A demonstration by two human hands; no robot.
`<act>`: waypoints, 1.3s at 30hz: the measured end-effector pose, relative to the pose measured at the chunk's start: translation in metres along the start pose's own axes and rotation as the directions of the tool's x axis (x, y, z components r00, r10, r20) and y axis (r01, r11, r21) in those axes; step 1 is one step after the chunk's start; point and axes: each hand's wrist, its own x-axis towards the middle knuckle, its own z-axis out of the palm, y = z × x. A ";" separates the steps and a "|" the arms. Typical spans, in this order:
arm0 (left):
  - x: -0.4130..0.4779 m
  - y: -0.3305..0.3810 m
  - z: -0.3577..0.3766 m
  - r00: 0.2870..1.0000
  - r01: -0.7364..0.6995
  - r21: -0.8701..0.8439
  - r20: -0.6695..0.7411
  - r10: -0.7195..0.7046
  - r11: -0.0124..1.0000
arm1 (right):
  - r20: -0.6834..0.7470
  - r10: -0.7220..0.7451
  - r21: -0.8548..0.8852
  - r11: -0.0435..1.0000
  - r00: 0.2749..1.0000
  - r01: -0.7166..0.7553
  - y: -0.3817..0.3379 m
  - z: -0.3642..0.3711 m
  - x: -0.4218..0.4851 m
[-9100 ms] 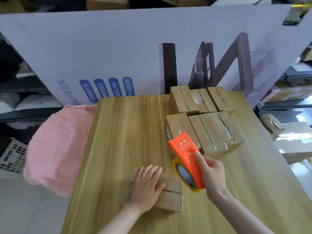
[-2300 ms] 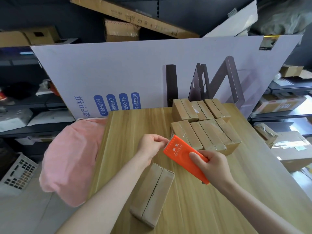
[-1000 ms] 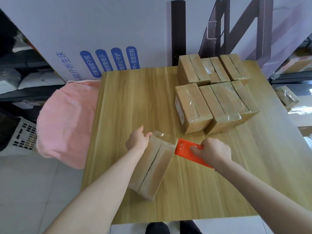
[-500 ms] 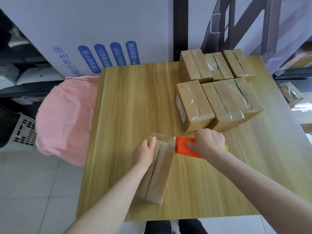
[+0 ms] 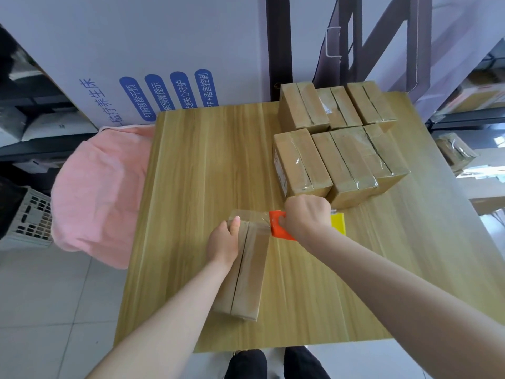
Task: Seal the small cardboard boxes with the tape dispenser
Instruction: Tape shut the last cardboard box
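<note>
1. Left hand [image 5: 222, 243]: set on the far end of the open box [image 5: 246, 274]; thumb laid along the top beside the centre seam, the other fingers wrapped down the box's left side, so the hand grips the box.

2. Right hand [image 5: 306, 220]: just right of the left hand; fingers curled tight round the tape dispenser [image 5: 277, 227], knuckles up, fist closed on it.

3. Tape dispenser: orange body showing left of the right fist, its front edge touching the box's far right corner; a yellow part [image 5: 338, 224] shows on the other side of the fist.

4. Clear tape [image 5: 254, 218]: a strip running from the dispenser's front edge across the far end of the box, passing just beyond the left thumb.

5. Open box: long brown carton lying flat on the table [image 5: 205, 173], running from under the left hand toward the person; flaps down, seam untaped along most of its length.

6. Sealed boxes [image 5: 336, 149]: two rows standing close together, beyond the right hand; the nearest one just beside the right knuckles.

7. Pink cloth [image 5: 95, 192]: hanging off the table's edge, well left of the left hand.

8. White board [image 5: 164, 50]: upright behind the table, blue labels printed on it.

9. Grey crate [image 5: 30, 222]: on the floor, left of the cloth.
</note>
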 end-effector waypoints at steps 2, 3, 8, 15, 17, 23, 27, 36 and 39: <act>-0.002 0.000 -0.001 1.000 0.007 -0.037 -0.005 -0.008 0.999 | 0.004 -0.022 -0.054 0.998 1.000 0.022 -0.010 -0.002 -0.002; -0.003 0.000 -0.001 1.000 0.010 -0.044 -0.008 -0.011 0.999 | 0.013 -0.032 -0.074 0.997 0.999 0.032 -0.014 -0.003 -0.002; -0.001 0.000 0.000 0.999 0.025 -0.015 -0.020 -0.025 1.000 | 0.046 0.018 -0.025 1.000 0.999 -0.017 -0.008 -0.007 0.016; 0.003 -0.004 0.005 0.992 0.124 0.025 -0.034 -0.123 0.992 | 0.111 0.102 0.186 0.975 0.989 -0.122 0.010 0.055 0.005; -0.001 0.002 0.007 0.984 0.174 -0.015 -0.040 -0.175 0.985 | 0.070 0.207 0.249 0.944 0.976 -0.218 0.036 0.051 0.004; -0.021 0.015 0.032 0.909 0.313 -0.479 -0.098 -0.404 0.820 | 0.082 0.439 0.713 0.602 0.895 -0.360 0.060 0.024 -0.026; -0.033 0.015 0.039 0.875 0.295 -0.676 -0.091 -0.475 0.675 | 0.228 0.491 0.943 0.105 0.841 -0.317 0.038 0.022 -0.057; -0.032 -0.011 0.011 0.822 -0.519 0.212 -0.142 0.552 0.828 | 0.311 0.484 0.942 -0.046 0.818 -0.331 0.014 0.032 -0.072; -0.032 -0.007 0.003 0.850 -0.508 0.287 0.013 0.527 0.812 | 0.287 0.494 0.946 -0.010 0.821 -0.324 0.013 0.036 -0.072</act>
